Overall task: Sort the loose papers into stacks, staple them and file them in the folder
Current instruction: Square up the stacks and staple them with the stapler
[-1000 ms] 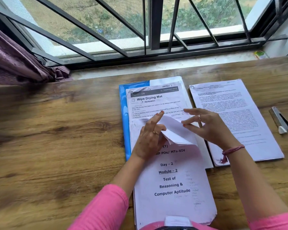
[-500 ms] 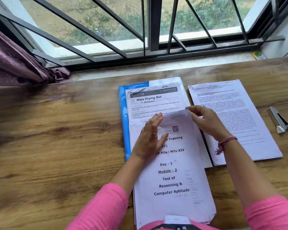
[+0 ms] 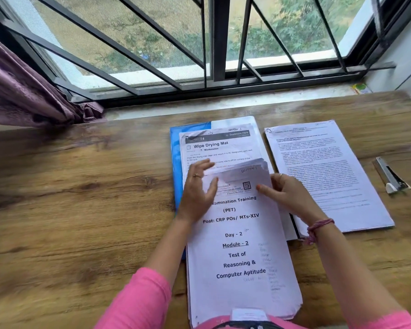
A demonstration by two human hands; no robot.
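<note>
Three paper stacks (image 3: pixel 242 257) (image 3: pixel 220 146) (image 3: pixel 328 172), one blue folder (image 3: pixel 176 162), one stapler (image 3: pixel 390 178), two hands (image 3: pixel 197 191) (image 3: pixel 288 193).
</note>
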